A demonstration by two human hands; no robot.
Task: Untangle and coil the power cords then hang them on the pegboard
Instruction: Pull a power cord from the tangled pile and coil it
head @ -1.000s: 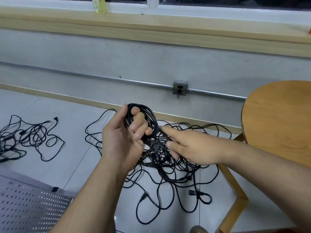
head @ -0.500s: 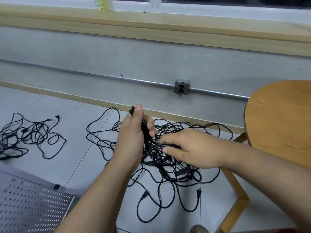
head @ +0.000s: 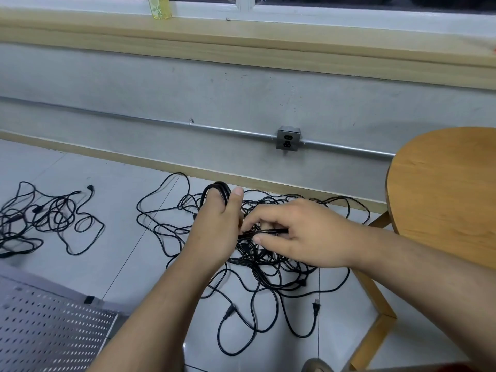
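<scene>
L hand (head: 214, 232) is clenched round a small coil (head: 218, 189) of black cord. The loops poke out above the knuckles and the thumb sits up alongside. R hand (head: 303, 234) pinches one strand (head: 268, 231) between thumb and fingertips, just beside the L hand. The strand seems to run off that same coil, but I can't tell if it's being wrapped on or pulled free. Both hands hover over the big tangle (head: 268, 267) on the floor (head: 120, 264), between the wall socket (head: 288, 138) and me, w/ the wooden stool (head: 442, 197) off to the right.

Progress, as I judge it: early.
- One cord looks partly coiled, and that's all.
- The big tangle is mostly a knot, w/ long loops flung out left. Two plug ends, one (head: 316, 308) and another (head: 229, 312), lie loose at the near edge.
- A second pile (head: 40, 218) sits well apart at far left and looks untouched.
- The pegboard (head: 48, 326) shows at the bottom-left corner, near my L arm. No hanging done yet, by the look of it.

Left to do, approx: finish this coil and secure it, then tease the other cords out one by one. Next comes the far pile, then hanging the lot. Can't count the cords from here, too much overlap.
</scene>
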